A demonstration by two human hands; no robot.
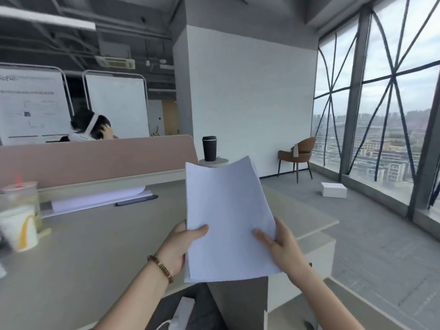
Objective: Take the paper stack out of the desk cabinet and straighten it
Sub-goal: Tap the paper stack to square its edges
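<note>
Above the pale grey office desk [95, 246], the white loose-leaf paper stack [228, 222] is gripped by left hand [183, 244] and right hand [283, 244]; its splayed edges are best tapped square against that desk.

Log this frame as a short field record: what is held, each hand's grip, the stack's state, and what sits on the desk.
held: paper stack, lifted above the desk
left hand: grips the stack's lower left edge, thumb on top
right hand: grips the lower right edge
stack state: sheets fanned, top corners curling, not yet squared
desk items: black cup, pen, loose papers, drink cups
</note>
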